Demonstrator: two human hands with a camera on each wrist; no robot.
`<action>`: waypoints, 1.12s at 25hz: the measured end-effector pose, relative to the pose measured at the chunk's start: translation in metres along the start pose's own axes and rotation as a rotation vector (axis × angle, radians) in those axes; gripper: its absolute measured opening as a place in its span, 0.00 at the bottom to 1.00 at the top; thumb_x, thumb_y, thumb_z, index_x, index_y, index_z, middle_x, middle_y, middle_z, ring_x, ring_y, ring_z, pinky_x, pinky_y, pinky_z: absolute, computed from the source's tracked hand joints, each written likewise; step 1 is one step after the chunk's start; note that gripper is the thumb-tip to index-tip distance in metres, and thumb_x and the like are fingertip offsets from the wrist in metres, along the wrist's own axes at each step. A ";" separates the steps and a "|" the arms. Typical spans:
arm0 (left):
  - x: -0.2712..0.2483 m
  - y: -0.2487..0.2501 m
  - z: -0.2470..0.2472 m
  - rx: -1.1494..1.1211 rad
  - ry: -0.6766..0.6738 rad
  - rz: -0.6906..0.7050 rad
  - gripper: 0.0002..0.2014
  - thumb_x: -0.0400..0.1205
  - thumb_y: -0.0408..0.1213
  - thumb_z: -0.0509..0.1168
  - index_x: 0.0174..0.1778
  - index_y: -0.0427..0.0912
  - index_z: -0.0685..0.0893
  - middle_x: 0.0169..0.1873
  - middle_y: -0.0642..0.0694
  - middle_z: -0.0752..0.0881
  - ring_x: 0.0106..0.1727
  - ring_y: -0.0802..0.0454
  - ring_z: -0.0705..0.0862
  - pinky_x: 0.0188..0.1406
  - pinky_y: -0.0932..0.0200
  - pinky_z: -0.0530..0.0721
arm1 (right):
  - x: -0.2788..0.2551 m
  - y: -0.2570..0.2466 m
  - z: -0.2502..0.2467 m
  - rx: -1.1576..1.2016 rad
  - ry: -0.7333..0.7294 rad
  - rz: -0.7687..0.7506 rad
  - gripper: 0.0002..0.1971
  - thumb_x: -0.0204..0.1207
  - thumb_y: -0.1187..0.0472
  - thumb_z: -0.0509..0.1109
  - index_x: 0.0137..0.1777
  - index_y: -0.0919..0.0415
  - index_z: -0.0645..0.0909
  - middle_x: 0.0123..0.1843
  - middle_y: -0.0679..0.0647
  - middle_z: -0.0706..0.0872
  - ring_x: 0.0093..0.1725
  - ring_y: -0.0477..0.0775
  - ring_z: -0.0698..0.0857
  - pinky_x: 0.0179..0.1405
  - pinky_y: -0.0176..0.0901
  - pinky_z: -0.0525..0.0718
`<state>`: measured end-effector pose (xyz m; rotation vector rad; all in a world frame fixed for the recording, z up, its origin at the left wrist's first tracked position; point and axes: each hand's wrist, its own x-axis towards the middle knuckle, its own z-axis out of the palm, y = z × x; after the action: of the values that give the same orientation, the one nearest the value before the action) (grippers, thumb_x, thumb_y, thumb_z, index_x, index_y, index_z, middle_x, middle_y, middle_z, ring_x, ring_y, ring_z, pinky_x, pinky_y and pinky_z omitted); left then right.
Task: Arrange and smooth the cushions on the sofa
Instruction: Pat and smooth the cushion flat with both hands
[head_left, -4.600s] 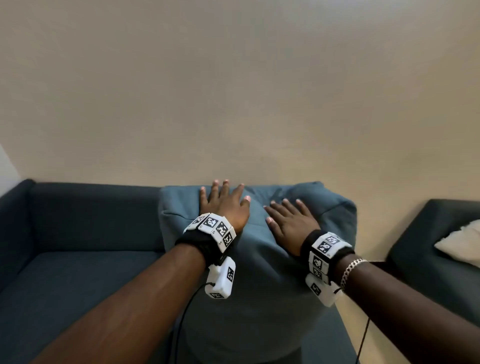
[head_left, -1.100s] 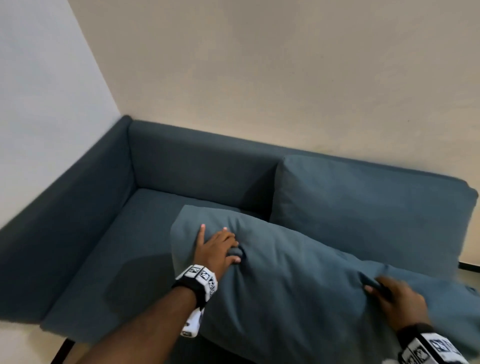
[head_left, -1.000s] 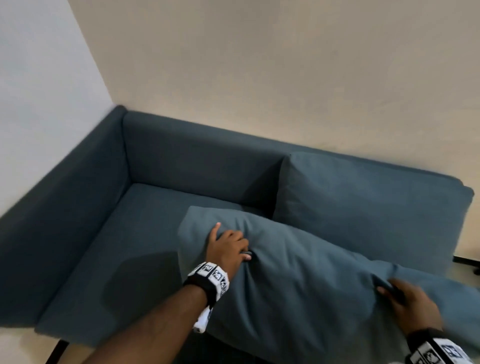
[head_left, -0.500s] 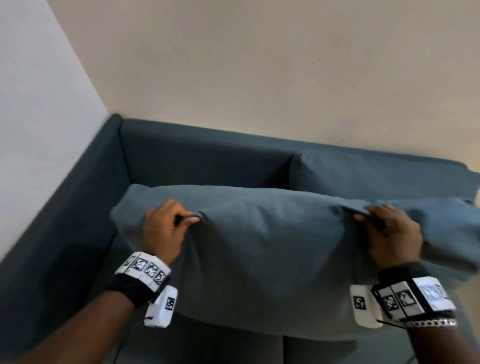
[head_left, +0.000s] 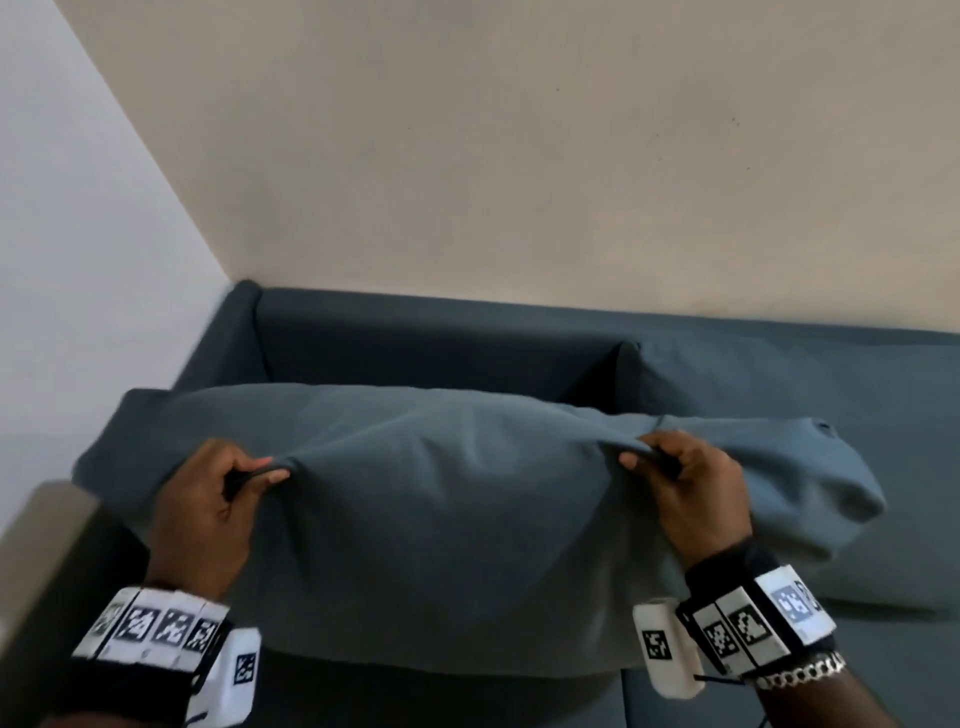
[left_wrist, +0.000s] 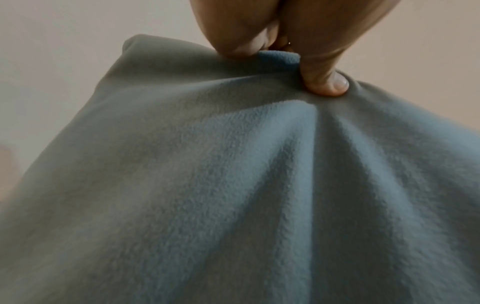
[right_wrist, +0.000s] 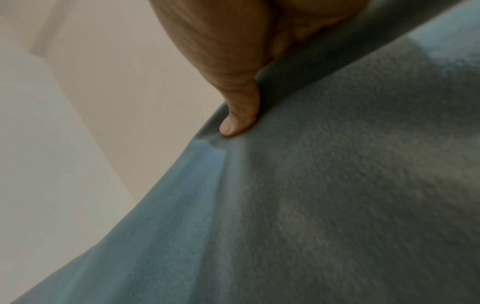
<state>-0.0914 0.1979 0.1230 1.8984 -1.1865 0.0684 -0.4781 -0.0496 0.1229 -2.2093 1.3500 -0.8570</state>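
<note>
A large blue-grey cushion (head_left: 457, 519) hangs lengthwise in the air in front of the dark blue sofa (head_left: 415, 338). My left hand (head_left: 254, 475) pinches a fold of its cover near the upper left, and my right hand (head_left: 647, 457) pinches a fold near the upper right. In the left wrist view the thumb (left_wrist: 327, 84) presses into bunched fabric (left_wrist: 233, 174). The right wrist view has my thumb (right_wrist: 237, 121) clamped on the cushion's top edge (right_wrist: 337, 185). A second matching cushion (head_left: 779, 379) leans upright against the sofa back on the right.
A beige wall (head_left: 519, 156) rises behind the sofa, and a white wall (head_left: 78, 260) meets it at the left corner. The sofa's left arm (head_left: 223, 338) stands under the lifted cushion's left end. A blurred tan edge (head_left: 36, 545) shows at the lower left.
The cushion has come up off the seat and now hangs level between both hands. Both hands rose with pinched folds of the cover, and the view swung toward the sofa back.
</note>
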 end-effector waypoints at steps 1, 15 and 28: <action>0.000 -0.007 -0.008 0.009 0.013 -0.006 0.16 0.78 0.50 0.68 0.35 0.40 0.79 0.36 0.57 0.81 0.47 0.77 0.80 0.48 0.77 0.72 | -0.001 -0.008 0.005 0.008 -0.019 -0.028 0.05 0.76 0.50 0.79 0.44 0.50 0.91 0.39 0.49 0.90 0.41 0.56 0.88 0.43 0.51 0.84; 0.225 -0.176 0.085 0.311 -0.190 -0.014 0.08 0.81 0.40 0.77 0.52 0.44 0.87 0.53 0.40 0.86 0.56 0.33 0.85 0.61 0.36 0.81 | 0.210 -0.061 0.180 -0.207 -0.199 0.203 0.14 0.85 0.47 0.69 0.64 0.50 0.89 0.67 0.56 0.89 0.71 0.65 0.82 0.69 0.62 0.76; 0.094 -0.171 0.184 0.504 -0.507 -0.499 0.61 0.63 0.88 0.57 0.88 0.71 0.38 0.90 0.43 0.32 0.89 0.30 0.33 0.77 0.13 0.43 | 0.098 -0.085 0.355 -0.440 -0.663 -0.260 0.35 0.86 0.34 0.55 0.89 0.30 0.42 0.89 0.44 0.24 0.87 0.58 0.23 0.81 0.78 0.26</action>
<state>0.0194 0.0327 -0.0576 2.7220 -1.0294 -0.4479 -0.1466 -0.0891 -0.0534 -2.6888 0.9912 0.1503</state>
